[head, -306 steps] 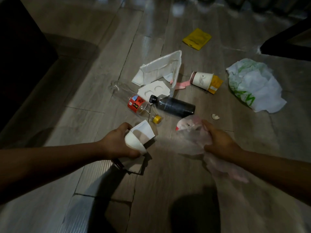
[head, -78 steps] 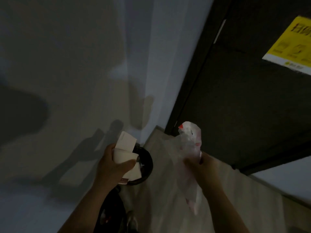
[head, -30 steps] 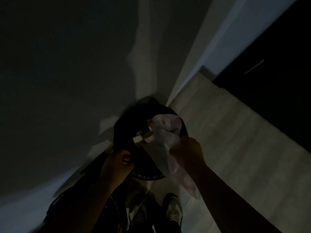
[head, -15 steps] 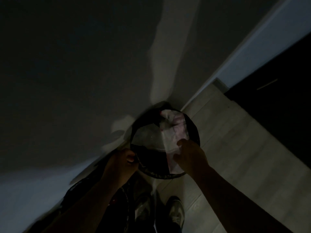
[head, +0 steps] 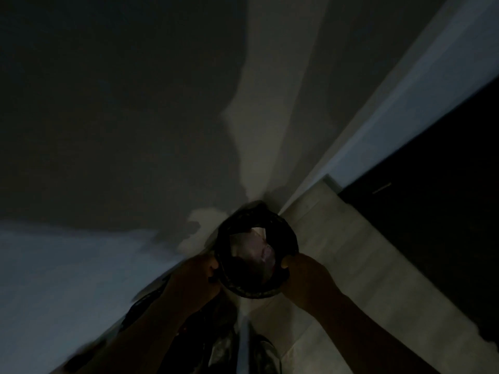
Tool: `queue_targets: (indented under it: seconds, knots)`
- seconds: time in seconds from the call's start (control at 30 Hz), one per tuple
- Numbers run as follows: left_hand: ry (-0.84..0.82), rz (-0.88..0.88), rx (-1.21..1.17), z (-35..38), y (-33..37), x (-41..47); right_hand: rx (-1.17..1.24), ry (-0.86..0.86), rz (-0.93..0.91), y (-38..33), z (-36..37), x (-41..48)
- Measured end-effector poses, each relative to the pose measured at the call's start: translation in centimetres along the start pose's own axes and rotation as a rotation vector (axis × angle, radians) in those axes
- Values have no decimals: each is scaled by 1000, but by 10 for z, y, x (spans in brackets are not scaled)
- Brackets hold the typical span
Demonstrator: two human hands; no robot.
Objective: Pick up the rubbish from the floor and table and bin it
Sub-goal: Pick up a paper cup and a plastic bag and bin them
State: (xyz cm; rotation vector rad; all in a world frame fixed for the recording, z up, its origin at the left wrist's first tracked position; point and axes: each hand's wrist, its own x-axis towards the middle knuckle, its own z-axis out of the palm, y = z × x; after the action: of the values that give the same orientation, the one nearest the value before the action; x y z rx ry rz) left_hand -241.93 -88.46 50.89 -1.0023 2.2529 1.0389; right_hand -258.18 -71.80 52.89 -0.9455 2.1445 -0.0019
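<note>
At the foot of the wall (head: pixel 135 103), where it meets the pale floor (head: pixel 337 252), stands the round black bin (head: pixel 290 236). I hold its rim from both sides: my left hand (head: pixel 194 279) is curled closed on the near-left edge and my right hand (head: pixel 302 273) is closed on the near-right edge. Inside the opening lies the crumpled plastic bag (head: pixel 259 251), pale and partly in shadow, with a scrap of white paper (head: pixel 258 230) showing above it. In my judgement the bag is light, soft and slippery; it will spring back up, so it should be pressed down at its bunched centre. The rim looks thin and probably flexes; grip it firmly at opposite points. Lighting is poor, so finer detail cannot be confirmed.
</note>
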Motion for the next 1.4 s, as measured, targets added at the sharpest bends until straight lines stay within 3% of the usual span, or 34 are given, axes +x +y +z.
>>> queue_targets:
  seconds: [0.13,0.4,0.8,1.07,1.4]
  knots:
    - [21,-19,30,-25,38,-51,-38,-29,-98,-10,-40,-57]
    - [178,33,-29,-70,110,-197,-32,114,-236,-31,-128,-170]
    - [574,-130,-260,-109,97,-397,-161,149,-682,-171,-204,-278]
    - [939,-389,-437,-83,15,-567,-243,85,-1037,-321,-140,-381]
    - [1335,-822,-557,57,-86,-847,-374,-152,-1478,-476,63,-587]
